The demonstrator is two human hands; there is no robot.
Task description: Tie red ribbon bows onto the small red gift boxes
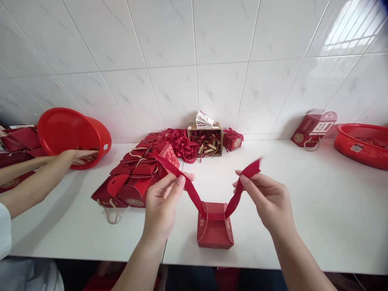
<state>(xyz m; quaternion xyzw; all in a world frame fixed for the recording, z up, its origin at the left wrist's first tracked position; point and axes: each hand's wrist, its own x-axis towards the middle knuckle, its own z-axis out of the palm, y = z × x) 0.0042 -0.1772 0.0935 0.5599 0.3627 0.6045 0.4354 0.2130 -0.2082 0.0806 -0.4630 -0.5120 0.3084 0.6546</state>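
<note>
A small red gift box (216,234) stands on the white table in front of me. A dark red ribbon (194,196) runs through its top, with one end rising to each side. My left hand (165,198) is closed, pinching the left end between thumb and fingers; the tip sticks out past them. On the other side my right hand (263,196) pinches the right end, and its tip points up and outward. Both hands are above the table, apart from the box itself.
Several red boxes (133,178) lie at left beside a ribbon pile (183,145). A cardboard box (220,141) holds ribbon scraps near a small tied box (233,140). A co-worker's hand (85,157) reaches into a red basin (69,125). A red basket (360,157) and carton (312,129) stand right.
</note>
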